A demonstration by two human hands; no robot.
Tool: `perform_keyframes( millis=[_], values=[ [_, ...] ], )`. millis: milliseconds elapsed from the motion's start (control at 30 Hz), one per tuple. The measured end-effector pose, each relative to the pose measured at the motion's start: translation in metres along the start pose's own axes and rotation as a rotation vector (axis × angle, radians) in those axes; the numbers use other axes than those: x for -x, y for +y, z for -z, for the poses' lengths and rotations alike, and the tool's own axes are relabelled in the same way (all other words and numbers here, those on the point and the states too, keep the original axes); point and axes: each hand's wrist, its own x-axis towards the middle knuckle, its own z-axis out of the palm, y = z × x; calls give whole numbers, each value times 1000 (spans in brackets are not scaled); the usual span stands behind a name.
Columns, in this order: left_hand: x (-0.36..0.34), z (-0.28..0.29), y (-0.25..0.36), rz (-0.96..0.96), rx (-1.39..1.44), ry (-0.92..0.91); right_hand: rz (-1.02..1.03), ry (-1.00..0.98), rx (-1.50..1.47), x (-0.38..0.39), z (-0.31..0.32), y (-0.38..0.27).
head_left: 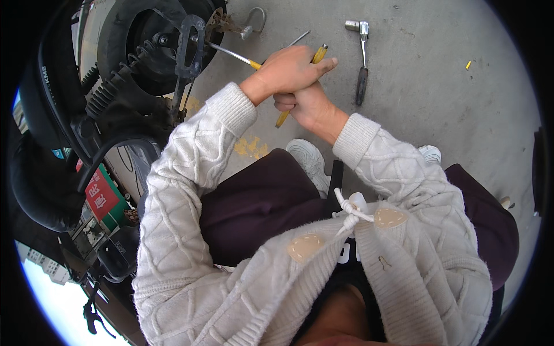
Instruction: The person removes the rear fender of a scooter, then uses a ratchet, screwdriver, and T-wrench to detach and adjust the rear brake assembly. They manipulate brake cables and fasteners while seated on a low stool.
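Observation:
My left hand (291,69) lies over my right hand (313,105), and both are closed around the yellow crossbar (281,119) of what looks like a T-handle wrench. Its silver shaft (231,53), with a yellow collar near my left wrist, runs left toward the hub of a scooter wheel (118,43). A black footpeg-like bracket (190,46) hides where the tip meets the wheel. The middle of the crossbar is covered by my fingers. Behind my left hand, a thin metal rod (300,38) shows on the floor; its other end is hidden.
A ratchet wrench (361,57) with a socket and dark handle lies on the grey floor right of my hands. Farther right is a small yellow piece (468,65). A bent metal loop (257,17) is near the wheel. The scooter's spring shock (109,89) stands at left.

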Motion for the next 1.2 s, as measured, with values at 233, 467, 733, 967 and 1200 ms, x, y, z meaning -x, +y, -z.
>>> perform_keyframes(
  millis=[233,467,733,967,1200],
  values=[
    [75,8,-53,26,194,714,-368,-94,-609,-1,-7,-22],
    [118,-38,-36,389,1457,-197,-321,120,64,0,-6,-37],
    [115,-29,-28,340,1478,-194,1172,190,2249,27,7,-96],
    [116,-17,-25,120,1321,-66,798,-16,2006,-1,-3,-38],
    [89,-9,-59,75,720,455,-63,-43,212,3,-8,-23]
  ],
)
